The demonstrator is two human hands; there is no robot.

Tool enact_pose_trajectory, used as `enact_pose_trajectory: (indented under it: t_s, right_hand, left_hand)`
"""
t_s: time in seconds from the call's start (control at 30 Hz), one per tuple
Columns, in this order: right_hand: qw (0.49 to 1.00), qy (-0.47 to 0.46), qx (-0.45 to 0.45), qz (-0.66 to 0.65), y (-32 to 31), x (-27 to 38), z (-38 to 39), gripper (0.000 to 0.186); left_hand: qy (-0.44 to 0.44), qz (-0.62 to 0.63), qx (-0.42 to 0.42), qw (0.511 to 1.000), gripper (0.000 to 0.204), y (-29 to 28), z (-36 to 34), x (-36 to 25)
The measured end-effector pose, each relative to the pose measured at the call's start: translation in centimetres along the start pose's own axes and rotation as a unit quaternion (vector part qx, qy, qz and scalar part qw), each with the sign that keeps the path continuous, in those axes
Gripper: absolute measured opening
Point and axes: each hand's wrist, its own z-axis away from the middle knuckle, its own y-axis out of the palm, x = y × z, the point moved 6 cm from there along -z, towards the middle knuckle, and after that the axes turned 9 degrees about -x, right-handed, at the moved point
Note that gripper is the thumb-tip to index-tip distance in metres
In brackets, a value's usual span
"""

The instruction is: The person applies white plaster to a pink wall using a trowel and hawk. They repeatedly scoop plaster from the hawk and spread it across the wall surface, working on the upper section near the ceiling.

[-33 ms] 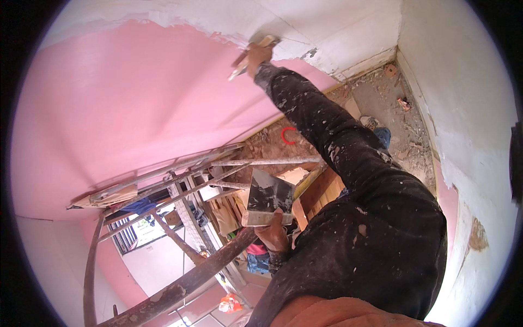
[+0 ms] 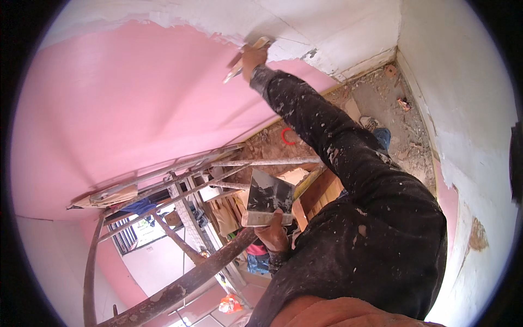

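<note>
My right hand (image 2: 254, 59) reaches up to the wall, closed round a plastering trowel (image 2: 234, 71) laid against it, where pink paint (image 2: 136, 98) meets a whitish coat (image 2: 305, 27). Part of the trowel is hidden by the fingers and the hand is slightly blurred. Lower down, my left hand (image 2: 272, 235) grips a wide flat metal blade (image 2: 271, 192) by its pale lower edge, thumb on top. White smears lie over the blade's dark face. Both hands are apart from each other, and my dark right sleeve is spotted with white.
A frame of worn poles (image 2: 180, 283) stands below left, with boards (image 2: 106, 197) on it. Planks (image 2: 322, 193) lie below me. Rubble covers the floor (image 2: 376, 90), where a red ring (image 2: 288, 136) and a shoe (image 2: 369, 123) show. A whitish wall (image 2: 463, 109) rises at right.
My right hand and the trowel have slid slightly left and down along the wall. The left hand and its blade look unmoved.
</note>
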Motion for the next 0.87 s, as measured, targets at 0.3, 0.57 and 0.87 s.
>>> enact_pose_trajectory:
  t_s: [0.3, 0.57, 0.87]
  right_hand:
    - [0.978, -0.008, -0.016, -0.206, -7.0, -18.8, -10.2, 0.034]
    - [0.98, 0.005, -0.005, -0.2, -10.9, -18.7, -17.4, 0.033]
    - [0.926, 0.131, -0.008, -0.353, -8.1, -9.3, -12.0, 0.048]
  left_hand:
    - [-0.014, -0.029, -0.002, 0.999, 0.036, -0.2, -0.7, 1.2]
    - [-0.023, -0.011, 0.042, 0.999, 0.038, 1.4, -0.6, 1.1]
    - [-0.013, 0.004, 0.066, 0.998, 0.043, 1.2, -1.0, 1.5]
